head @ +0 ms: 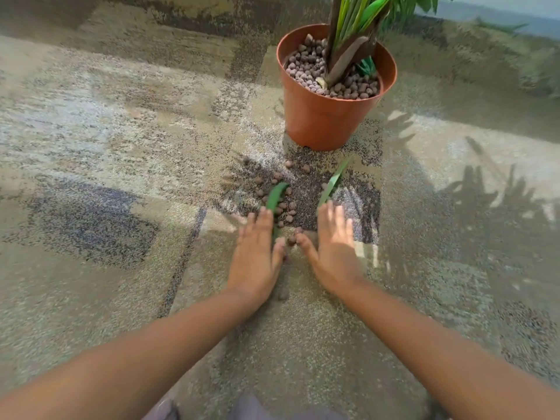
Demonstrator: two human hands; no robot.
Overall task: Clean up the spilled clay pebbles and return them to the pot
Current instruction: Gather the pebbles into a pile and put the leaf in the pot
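Many spilled clay pebbles [280, 204] lie on the carpet [121, 177] just beyond our fingertips, between our left hand [257, 253] and right hand [331, 247]; both spread flat, holding nothing. Two green leaves [275, 197] lie among them; the terracotta pot [327, 116] stands farther ahead.

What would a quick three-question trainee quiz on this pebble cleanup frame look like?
1. True or false: the pot lies tipped on its side.
2. Where do the spilled pebbles lie? A in front of the pot, on the carpet; B behind the pot; C on a tray.
3. Fill in: both the left hand and the right hand are ____, palms down.

Key: 1 false, it stands upright. 2 A. 3 open.
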